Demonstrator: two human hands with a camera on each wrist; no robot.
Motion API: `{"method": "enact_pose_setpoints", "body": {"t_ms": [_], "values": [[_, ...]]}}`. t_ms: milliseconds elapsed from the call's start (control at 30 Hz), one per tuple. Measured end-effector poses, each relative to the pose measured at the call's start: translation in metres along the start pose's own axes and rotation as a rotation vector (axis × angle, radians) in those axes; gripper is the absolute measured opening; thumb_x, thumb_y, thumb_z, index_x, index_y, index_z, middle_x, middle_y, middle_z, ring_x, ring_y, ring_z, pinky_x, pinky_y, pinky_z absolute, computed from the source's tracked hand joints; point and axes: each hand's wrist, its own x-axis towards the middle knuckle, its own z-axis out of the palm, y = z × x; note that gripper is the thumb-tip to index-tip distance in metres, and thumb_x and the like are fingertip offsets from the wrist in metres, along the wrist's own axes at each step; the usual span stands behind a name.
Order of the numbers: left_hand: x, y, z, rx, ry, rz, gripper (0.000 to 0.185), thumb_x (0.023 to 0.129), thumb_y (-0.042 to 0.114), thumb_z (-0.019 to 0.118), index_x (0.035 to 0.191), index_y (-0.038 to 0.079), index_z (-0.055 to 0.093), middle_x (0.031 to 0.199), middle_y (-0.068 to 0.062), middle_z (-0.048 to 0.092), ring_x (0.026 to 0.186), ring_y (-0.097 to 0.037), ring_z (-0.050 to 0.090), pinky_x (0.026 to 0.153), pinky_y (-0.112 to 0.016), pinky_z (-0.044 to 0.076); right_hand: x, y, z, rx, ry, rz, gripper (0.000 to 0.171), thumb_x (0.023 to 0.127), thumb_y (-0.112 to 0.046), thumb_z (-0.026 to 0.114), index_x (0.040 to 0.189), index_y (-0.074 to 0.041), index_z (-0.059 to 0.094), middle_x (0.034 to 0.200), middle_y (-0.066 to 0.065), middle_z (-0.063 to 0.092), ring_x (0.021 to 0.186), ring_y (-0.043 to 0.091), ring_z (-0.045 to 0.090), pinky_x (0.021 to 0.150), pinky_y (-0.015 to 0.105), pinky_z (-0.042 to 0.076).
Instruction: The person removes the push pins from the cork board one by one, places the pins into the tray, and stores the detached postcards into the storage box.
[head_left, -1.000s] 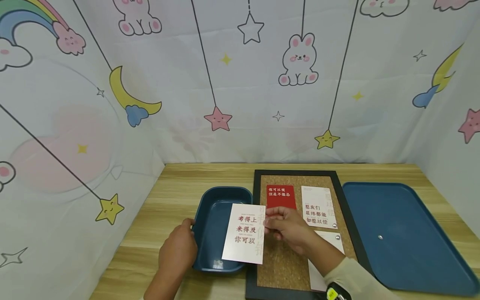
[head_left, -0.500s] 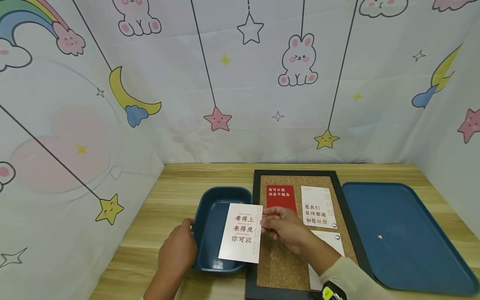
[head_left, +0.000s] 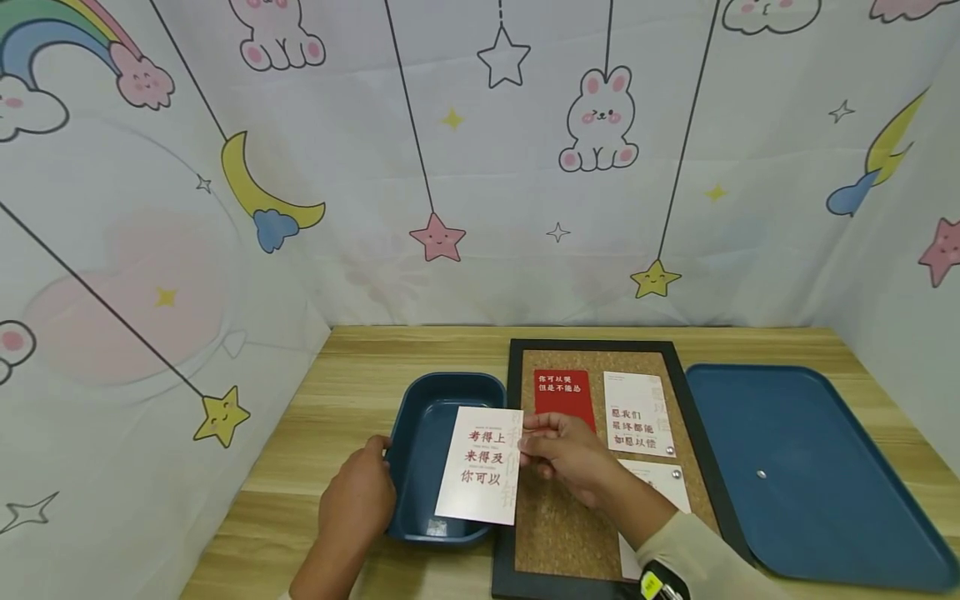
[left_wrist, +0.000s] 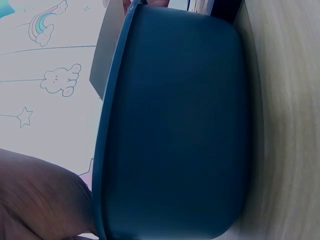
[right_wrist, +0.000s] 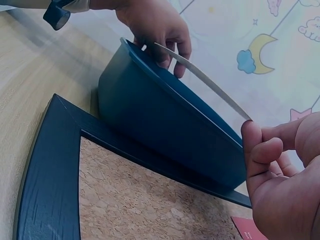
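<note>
My right hand pinches a white card with red Chinese characters by its right edge. The card is held over the blue plastic bin and overlaps the bin's right side in the head view. Seen from the right wrist, the card shows edge-on above the bin's rim, slightly bowed. At the bin's left side my left hand grips the rim, its fingers reaching over to the inside. Right beside the bin lies a black-framed cork board, partly under my right hand.
On the cork board are a red card and two white cards, the upper one and the lower one, with silver pins. To the right sits a blue tray with a small silver pin. A printed curtain hangs behind the table.
My right hand has moved the white card slightly left, further over the bin. The left hand stays at the bin's rim.
</note>
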Motion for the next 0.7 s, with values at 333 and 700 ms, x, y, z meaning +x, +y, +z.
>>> {"method": "enact_pose_setpoints", "body": {"t_ms": [333,700], "values": [[-0.0005,-0.0017,0.0002,-0.002,-0.007,-0.009,0.028,0.098,0.002,0.059,0.125,0.004,0.064,0.099,-0.018,0.071,0.087,-0.040,0.070,0.067,-0.055,0.054,0.0006,-0.0016,0.0052,0.000,-0.006,-0.012,0.036,0.096,-0.003,0.068,0.127,0.007,0.052,0.096,0.014,0.069,0.075,0.017,0.066,0.055,0.021,0.044],[-0.0007,-0.0015,0.0013,0.000,0.009,0.000,0.027,0.097,0.002,0.060,0.124,0.003,0.064,0.098,-0.018,0.071,0.085,-0.040,0.070,0.066,-0.055,0.053,0.0028,0.0013,0.0077,0.008,-0.006,-0.019,0.035,0.096,-0.002,0.068,0.126,0.007,0.053,0.094,0.014,0.069,0.074,0.016,0.066,0.054,0.021,0.043]]}}
